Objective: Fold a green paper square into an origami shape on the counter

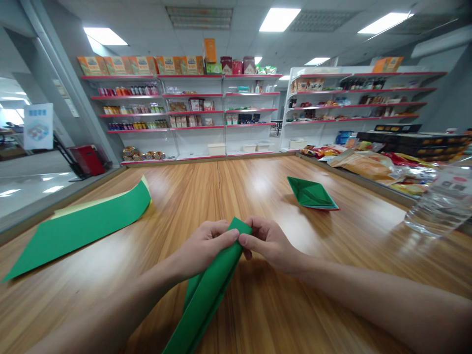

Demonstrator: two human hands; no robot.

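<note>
A long folded strip of green paper (212, 290) slants up from the bottom edge of the view, its far end raised off the table. My left hand (208, 246) grips it from the left, thumb pressed on the upper face near the far end. From the right, my right hand (271, 243) pinches the edge of that same end between thumb and fingers. The two thumbs almost meet. Several lengthwise layers show along the strip. To the right lies a folded green paper piece (313, 193), diamond-like, with creases inside.
A green sheet (81, 228) with a yellowish one under it curls up at the left of the wooden table (177, 196). A clear plastic bottle (440, 196) stands at the right, by packaged snacks (372, 167). Stocked shelves (195, 110) line the back.
</note>
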